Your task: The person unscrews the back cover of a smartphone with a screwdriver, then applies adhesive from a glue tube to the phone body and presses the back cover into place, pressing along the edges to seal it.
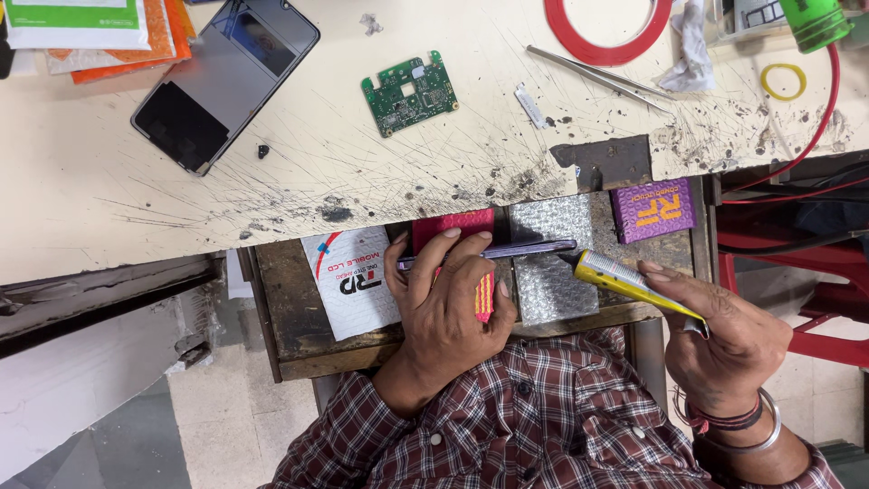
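- We see a scratched cream worktable (pixel 109 181) across the far half of the view, with an open wooden drawer (pixel 290 326) just below its near edge.
- At the far left corner of the table lies a stack of flat packets (pixel 109 36), white and green on top, orange beneath.
- Beside that stack rests a black phone screen panel (pixel 226 81), tilted, and to its right a small green circuit board (pixel 409 92).
- In the drawer we count a white padded pouch (pixel 348 285) with red and black print at the left, a pink packet (pixel 453 226) behind the hand, a silver bubble-wrap bag (pixel 549 263) in the middle, and a purple square packet (pixel 653 208) with orange lettering at the far right.
- Farther right on the table sit a red tape ring (pixel 605 50), metal tweezers (pixel 597 74) and a yellow rubber band (pixel 783 81).
- Our left hand (pixel 448 312) is held over the drawer, palm down, fingers curled and clamped on a thin phone body (pixel 507 251) held edge-on and level.
- Our right hand (pixel 724 335), with bangles at the wrist, has its fingers closed around a yellow glue tube (pixel 625 281), its nozzle touching the phone's right end.
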The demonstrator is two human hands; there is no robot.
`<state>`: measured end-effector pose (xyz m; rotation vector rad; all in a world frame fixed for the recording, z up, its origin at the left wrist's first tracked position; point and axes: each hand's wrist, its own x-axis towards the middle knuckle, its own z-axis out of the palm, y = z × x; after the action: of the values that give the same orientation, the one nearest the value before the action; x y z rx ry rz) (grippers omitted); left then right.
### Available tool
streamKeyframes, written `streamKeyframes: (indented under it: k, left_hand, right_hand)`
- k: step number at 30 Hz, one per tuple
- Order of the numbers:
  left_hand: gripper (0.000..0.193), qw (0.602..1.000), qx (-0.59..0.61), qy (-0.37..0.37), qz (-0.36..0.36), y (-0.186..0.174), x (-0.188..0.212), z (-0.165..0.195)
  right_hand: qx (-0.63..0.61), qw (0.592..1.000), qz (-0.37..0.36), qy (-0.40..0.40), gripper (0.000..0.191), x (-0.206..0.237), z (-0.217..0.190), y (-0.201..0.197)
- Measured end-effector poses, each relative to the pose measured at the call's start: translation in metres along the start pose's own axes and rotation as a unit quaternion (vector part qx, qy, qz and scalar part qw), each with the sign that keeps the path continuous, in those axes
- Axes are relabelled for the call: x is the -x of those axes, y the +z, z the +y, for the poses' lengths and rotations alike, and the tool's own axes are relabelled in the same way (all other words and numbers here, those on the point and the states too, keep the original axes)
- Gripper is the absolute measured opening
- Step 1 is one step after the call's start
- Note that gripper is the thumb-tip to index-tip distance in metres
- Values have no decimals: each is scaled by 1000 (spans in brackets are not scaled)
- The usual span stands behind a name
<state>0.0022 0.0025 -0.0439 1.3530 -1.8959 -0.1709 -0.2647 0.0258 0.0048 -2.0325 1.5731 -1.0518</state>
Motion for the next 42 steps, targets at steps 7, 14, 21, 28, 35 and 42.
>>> streamKeyframes:
  k: [7, 14, 21, 28, 35, 42]
  left_hand:
    - [29, 1000, -6, 3, 3, 4, 3, -1]
    - [29, 1000, -6, 2, 10, 2, 1, -1]
    - [29, 1000, -14, -1, 10, -2, -4, 2]
    - [29, 999, -49, 0, 14, -4, -5, 2]
    - [30, 999, -46, -4, 6, -5, -1, -7]
    - [27, 999, -30, -30, -25, -10, -3, -20]
  right_hand:
    - [-12, 998, 7, 60, 9, 8, 17, -6]
    - [-493, 830, 102, 240, 16, -5, 51, -17]
    - [-507, 834, 58, 208, 21, -73, 39, -5]
    - [-425, 886, -22, 187, 46, -152, 3, 20]
    - [37, 988, 42, 142, 43, -107, -31, 14]
    - [109, 972, -152, -146, 44, -82, -29, 43]
